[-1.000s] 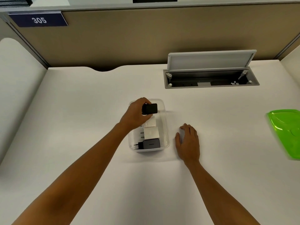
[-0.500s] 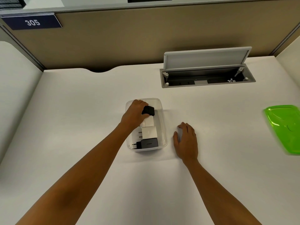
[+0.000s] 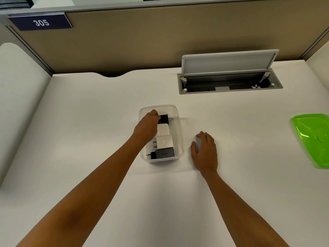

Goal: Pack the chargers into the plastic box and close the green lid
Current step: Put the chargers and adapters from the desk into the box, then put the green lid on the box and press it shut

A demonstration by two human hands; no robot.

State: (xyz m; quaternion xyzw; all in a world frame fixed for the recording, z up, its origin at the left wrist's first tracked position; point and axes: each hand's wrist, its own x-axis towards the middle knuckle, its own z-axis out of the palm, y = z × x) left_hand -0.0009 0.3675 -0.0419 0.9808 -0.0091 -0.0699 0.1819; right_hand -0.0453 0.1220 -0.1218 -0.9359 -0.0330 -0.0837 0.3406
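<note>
Head view: the left hand [image 3: 148, 126] has its fingers [image 3: 154, 114] clamped on a black charger [image 3: 164, 119], seemingly seated at the far end of the plastic box [image 3: 180, 139] mid-desk. The right hand [image 3: 204, 153] lies flat, fingers together. Next, release and fetch the green lid [image 3: 312, 139] at the desk's right edge.

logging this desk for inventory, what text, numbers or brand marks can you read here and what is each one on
"305": white digits on the dark blue sign on the partition.
Small grey brand mark on the dark charger at the near end of the plastic box: too small to read.
No other text visible.
</note>
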